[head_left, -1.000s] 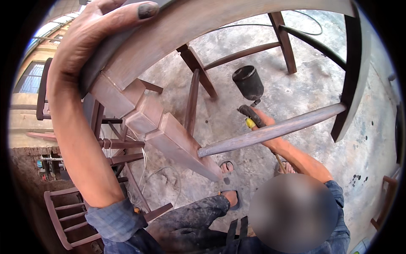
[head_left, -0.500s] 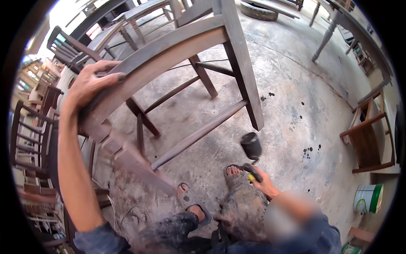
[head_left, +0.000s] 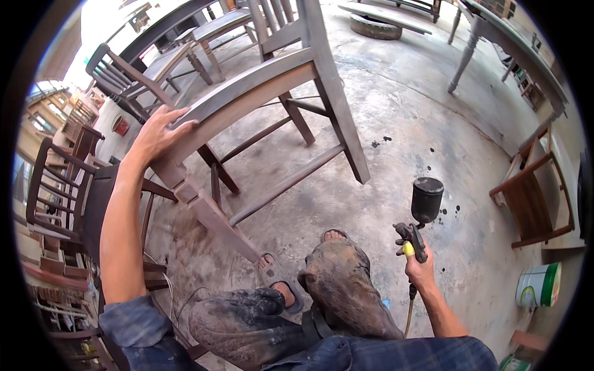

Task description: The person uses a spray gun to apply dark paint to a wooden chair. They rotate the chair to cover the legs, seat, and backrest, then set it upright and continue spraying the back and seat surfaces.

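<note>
My left hand (head_left: 159,135) grips the corner of a wooden chair (head_left: 250,85), its fingers over the seat's edge. The chair is tilted, its seat slanting up to the right, and its brown wood has a greyish cast. My right hand (head_left: 420,267) is wrapped round the handle of a spray gun (head_left: 427,203) with a dark cup on top. Something yellow (head_left: 408,248) covers a fingertip of that hand. From beneath the gun a hose (head_left: 410,309) runs down toward me. The gun is apart from the chair, to its right.
Several dark chairs (head_left: 52,191) crowd the left side. A tire (head_left: 375,27) lies at the back under a board. To the right are a grey table's turned leg (head_left: 465,59), a wooden frame (head_left: 535,198) and a white-green bucket (head_left: 539,285). Dark spots mark the concrete floor (head_left: 396,111).
My right hand has swung the spray gun to the right, away from the chair. My left hand still holds the chair, which appears shifted slightly as the view moved.
</note>
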A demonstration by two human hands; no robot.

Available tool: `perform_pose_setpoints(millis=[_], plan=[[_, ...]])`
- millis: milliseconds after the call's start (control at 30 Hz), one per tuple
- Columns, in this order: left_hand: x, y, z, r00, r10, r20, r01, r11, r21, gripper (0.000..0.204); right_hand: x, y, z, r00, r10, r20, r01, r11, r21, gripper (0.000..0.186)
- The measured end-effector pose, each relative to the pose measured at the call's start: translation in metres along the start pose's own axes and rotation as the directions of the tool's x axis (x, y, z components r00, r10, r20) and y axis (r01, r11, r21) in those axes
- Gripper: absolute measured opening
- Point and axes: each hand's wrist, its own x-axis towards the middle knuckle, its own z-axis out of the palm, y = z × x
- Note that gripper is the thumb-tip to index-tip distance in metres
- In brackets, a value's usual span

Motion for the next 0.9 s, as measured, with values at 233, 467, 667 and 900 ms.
perform_pose_setpoints(millis=[233, 467, 667, 900], plan=[[-0.011, -0.019, 0.009, 0.999, -0.029, -0.027, 0.028, 0.998, -0.052, 0.043, 0.010, -0.009, 0.008, 0.995, 0.083, -0.063, -0.079, 0.995, 0.066, 0.045], [-0.015, 0.003, 0.008, 0.994, -0.100, -0.041, 0.094, 0.987, -0.131, 0.045, 0.033, -0.062, 0.005, 0.998, -0.044, -0.039, 0.048, 0.994, 0.099, 0.046], [-0.014, -0.002, 0.008, 0.993, -0.099, -0.065, 0.087, 0.983, -0.164, 0.050, 0.054, -0.117, 0.001, 0.984, -0.174, -0.036, 0.177, 0.975, 0.133, 0.046], [-0.012, -0.003, 0.012, 0.993, -0.096, -0.065, 0.081, 0.977, -0.199, 0.045, 0.060, -0.158, -0.002, 0.979, -0.199, -0.047, 0.203, 0.925, 0.320, 0.046]])
